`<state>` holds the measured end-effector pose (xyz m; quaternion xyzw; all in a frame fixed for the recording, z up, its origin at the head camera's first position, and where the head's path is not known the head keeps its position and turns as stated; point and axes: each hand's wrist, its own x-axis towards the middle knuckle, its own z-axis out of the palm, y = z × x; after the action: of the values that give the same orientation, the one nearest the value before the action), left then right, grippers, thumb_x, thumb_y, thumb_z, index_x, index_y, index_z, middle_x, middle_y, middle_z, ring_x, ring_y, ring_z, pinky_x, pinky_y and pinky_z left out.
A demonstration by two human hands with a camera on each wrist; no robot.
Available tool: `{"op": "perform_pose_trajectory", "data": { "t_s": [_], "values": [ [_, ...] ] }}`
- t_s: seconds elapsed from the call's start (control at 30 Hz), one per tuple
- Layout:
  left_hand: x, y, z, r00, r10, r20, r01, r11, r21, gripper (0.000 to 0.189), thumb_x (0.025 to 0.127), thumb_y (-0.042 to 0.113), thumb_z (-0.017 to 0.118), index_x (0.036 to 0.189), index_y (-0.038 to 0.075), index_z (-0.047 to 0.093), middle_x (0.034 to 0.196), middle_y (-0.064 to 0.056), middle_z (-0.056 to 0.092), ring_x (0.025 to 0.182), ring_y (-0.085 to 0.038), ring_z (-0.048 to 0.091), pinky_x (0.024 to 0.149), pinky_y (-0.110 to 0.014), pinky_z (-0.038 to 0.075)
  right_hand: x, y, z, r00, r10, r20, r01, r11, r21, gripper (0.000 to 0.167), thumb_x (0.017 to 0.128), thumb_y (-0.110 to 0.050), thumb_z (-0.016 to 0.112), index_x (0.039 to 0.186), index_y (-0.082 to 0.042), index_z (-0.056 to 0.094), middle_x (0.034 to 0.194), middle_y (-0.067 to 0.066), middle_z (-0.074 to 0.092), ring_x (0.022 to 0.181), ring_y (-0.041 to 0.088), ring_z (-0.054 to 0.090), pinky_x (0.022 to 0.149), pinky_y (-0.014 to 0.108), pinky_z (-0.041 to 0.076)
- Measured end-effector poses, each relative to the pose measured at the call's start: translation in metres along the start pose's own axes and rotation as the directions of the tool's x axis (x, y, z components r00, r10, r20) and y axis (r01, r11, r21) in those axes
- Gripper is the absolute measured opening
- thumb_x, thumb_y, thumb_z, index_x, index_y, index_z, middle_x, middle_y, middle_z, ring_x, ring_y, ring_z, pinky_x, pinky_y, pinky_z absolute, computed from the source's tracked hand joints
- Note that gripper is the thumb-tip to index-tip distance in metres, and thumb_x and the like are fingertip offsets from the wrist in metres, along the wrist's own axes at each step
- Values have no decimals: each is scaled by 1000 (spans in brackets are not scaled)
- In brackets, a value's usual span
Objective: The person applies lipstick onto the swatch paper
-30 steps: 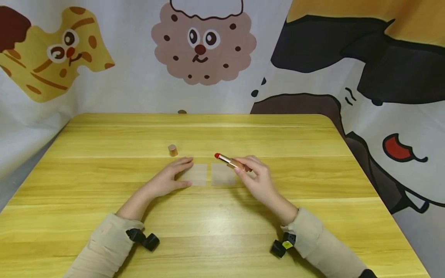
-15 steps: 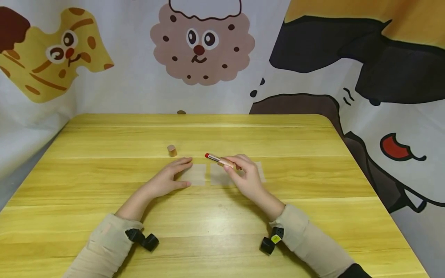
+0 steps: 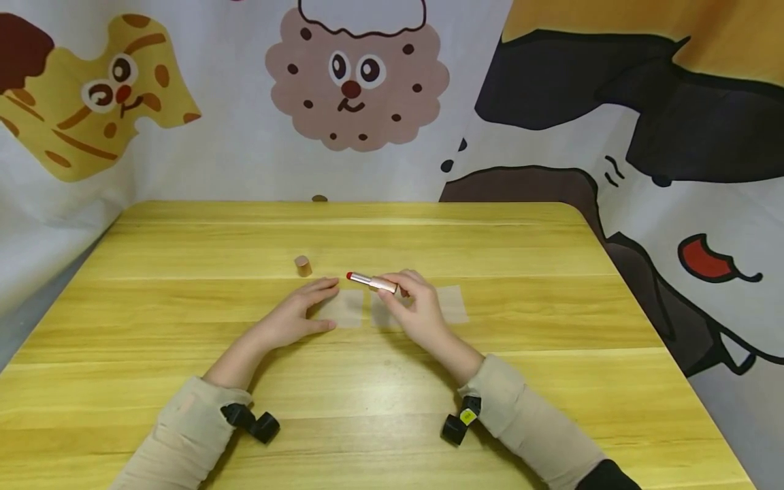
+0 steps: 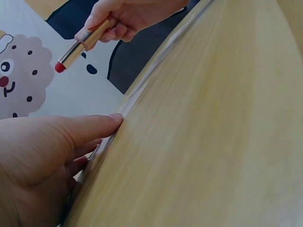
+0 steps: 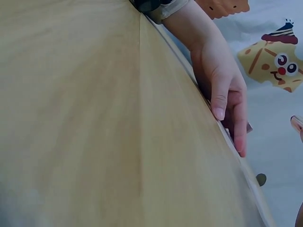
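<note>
Lipstick (image 3: 373, 282) shifted L; red tip (image 3: 350, 275) now held aloft nr L hand (image 3: 298, 314); work judged to be centred on L sheet (image 3: 349, 309), contact not yet made.

Detail, L to R: cap (image 3: 303, 266) found on surface (image 3: 220, 238), no clear move vs 1.0 s ago; L hand likewise unmoved, fingers spread, thumb and fingertips rested at L sheet. Mid. sheet (image 3: 381, 312) now part-covered by R hand (image 3: 416, 299); lipstick pinched there betw. thumb and fingers, clear of surface per L wrist view. R sheet (image 3: 453, 304), hidden 1.0 s ago, now largely exposed. No red mark noted on visible parts of sheets.
</note>
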<state>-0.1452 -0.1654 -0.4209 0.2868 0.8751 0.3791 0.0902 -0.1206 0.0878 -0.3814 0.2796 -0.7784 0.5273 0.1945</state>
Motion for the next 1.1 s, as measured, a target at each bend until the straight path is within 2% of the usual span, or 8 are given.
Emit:
{"op": "perform_pose_trajectory", "data": {
  "t_s": [0.07, 0.2, 0.37, 0.6, 1.1],
  "values": [
    [0, 0, 0, 1000, -1, 1, 1, 1000, 0, 65, 88, 19, 71, 142, -2, 42, 153, -11, 29, 141, -34, 18, 110, -56, 17, 0, 1, 2, 1000, 0, -1, 0, 1000, -10, 17, 82, 7, 69, 99, 10, 67, 78, 13, 58, 66, 35, 44, 58, 32, 36],
    [0, 1, 0, 1000, -9, -1, 9, 1000, -2, 65, 88, 19, 71, 142, -2, 42, 153, -12, 29, 141, -34, 18, 110, -56, 17, -1, 20, 9, 1000, 3, -1, -3, 1000, -21, 17, 83, 4, 69, 100, 8, 68, 80, 13, 60, 67, 33, 46, 61, 25, 36],
    [0, 2, 0, 1000, -13, -2, 13, 1000, -2, 65, 88, 18, 72, 142, -2, 42, 153, -12, 28, 141, -34, 17, 109, -57, 17, -1, 40, 15, 999, 35, 22, -34, 999, -21, 18, 85, -2, 70, 102, 3, 69, 82, 8, 60, 70, 25, 49, 61, 27, 41],
    [0, 3, 0, 1000, -14, -3, 14, 1000, -1, 65, 88, 17, 72, 142, -2, 42, 153, -12, 28, 141, -34, 18, 110, -57, 17, 0, 44, 16, 996, 60, 64, -58, 998, -35, 16, 89, -12, 66, 101, -4, 70, 83, -1, 58, 75, 13, 50, 62, 26, 45],
    [0, 1, 0, 1000, -13, -6, 13, 1000, -9, 64, 87, 18, 72, 141, -1, 43, 153, -11, 29, 141, -34, 18, 109, -57, 17, 4, 48, 18, 985, 128, 114, -122, 990, -66, 15, 88, -11, 63, 98, -5, 71, 78, -2, 57, 70, 12, 48, 56, 24, 43]
  ]
}}
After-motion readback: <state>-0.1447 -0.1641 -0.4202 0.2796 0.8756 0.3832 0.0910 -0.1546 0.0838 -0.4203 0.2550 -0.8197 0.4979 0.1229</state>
